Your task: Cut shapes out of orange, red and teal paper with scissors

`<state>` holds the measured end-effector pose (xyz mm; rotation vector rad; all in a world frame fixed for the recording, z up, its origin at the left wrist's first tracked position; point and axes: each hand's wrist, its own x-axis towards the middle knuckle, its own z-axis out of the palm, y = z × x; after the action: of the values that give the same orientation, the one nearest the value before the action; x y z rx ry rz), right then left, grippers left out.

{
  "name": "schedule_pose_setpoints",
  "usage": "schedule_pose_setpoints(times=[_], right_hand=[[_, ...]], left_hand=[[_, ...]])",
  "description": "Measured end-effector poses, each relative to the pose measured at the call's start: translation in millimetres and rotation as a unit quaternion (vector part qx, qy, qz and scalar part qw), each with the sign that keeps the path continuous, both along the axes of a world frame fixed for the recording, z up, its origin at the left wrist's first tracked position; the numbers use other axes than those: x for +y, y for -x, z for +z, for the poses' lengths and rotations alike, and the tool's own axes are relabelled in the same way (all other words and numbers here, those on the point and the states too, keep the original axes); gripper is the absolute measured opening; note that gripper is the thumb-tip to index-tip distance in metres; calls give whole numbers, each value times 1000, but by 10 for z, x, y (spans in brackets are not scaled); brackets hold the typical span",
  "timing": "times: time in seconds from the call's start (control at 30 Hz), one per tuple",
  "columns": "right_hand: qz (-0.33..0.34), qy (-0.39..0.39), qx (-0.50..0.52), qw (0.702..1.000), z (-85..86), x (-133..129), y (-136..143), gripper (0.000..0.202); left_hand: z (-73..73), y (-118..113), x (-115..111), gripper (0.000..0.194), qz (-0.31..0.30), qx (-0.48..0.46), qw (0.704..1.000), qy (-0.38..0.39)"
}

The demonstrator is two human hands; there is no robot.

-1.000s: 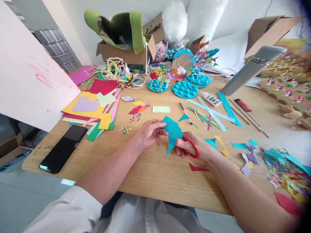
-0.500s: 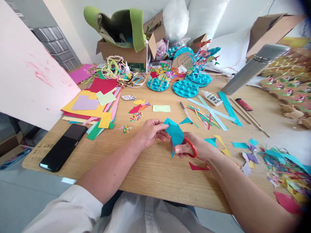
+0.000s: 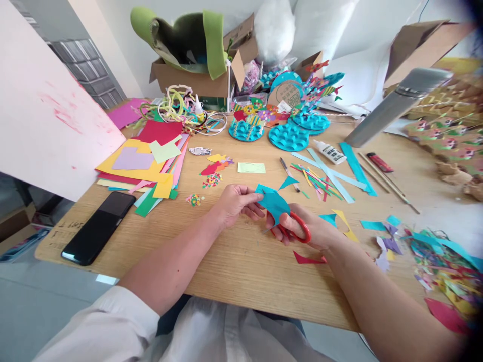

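Observation:
My left hand (image 3: pixel 241 203) pinches the left edge of a piece of blue paper (image 3: pixel 274 201) above the middle of the table. Red-handled scissors (image 3: pixel 305 229) are in my right hand (image 3: pixel 289 223), fingers wrapped round the handles. The scissors lie right up against the paper's lower edge, and their blades are mostly hidden by the paper and fingers. A small blue scrap (image 3: pixel 289 182) and a pen (image 3: pixel 290 173) lie just beyond. Past my left hand are cut paper fish (image 3: pixel 216 167), a pale green paper rectangle (image 3: pixel 251 168) and little heaps of paper dots (image 3: pixel 212 180).
Coloured paper sheets (image 3: pixel 132 163) and a black phone (image 3: pixel 98 229) lie at left. Paper strips (image 3: pixel 332 176), a glue bottle (image 3: pixel 329 152) and a grey flask (image 3: pixel 396 108) stand or lie at right, above a scrap pile (image 3: pixel 449 266). Blue discs (image 3: pixel 289 137) and boxes (image 3: pixel 190 80) are behind.
The scissors have turned in my right hand, and both red handle loops now show more. The hanging strip of blue paper no longer shows below. My left hand has barely moved.

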<state>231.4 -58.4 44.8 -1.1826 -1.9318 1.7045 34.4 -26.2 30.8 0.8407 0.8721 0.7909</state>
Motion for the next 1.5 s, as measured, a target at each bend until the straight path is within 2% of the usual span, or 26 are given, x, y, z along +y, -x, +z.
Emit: schedule_pose_setpoints(times=[0.2, 0.37, 0.6, 0.83, 1.0, 1.2, 1.33, 1.5], right_hand=[[-1, 62, 44, 997, -16, 32, -34, 65], [22, 60, 46, 997, -36, 28, -96, 58], [8, 42, 87, 995, 2, -24, -74, 67], [-24, 79, 112, 990, -33, -38, -35, 84], [14, 66, 121, 990, -13, -7, -67, 65], [14, 118, 141, 983, 23, 16, -44, 43], [-11, 130, 131, 983, 40, 9, -21, 41], [-35, 112, 98, 988, 78, -5, 1, 51]], left_hand=[[9, 18, 19, 22, -15, -10, 1000, 12], [-5, 30, 31, 25, -33, -29, 999, 13], [-25, 47, 42, 27, -46, -52, 998, 8], [16, 41, 37, 22, -29, -49, 998, 19], [47, 43, 35, 24, -29, -51, 997, 44], [47, 56, 41, 21, -32, -77, 995, 59], [50, 56, 40, 20, -29, -79, 995, 53], [24, 50, 48, 23, -25, -46, 998, 20]])
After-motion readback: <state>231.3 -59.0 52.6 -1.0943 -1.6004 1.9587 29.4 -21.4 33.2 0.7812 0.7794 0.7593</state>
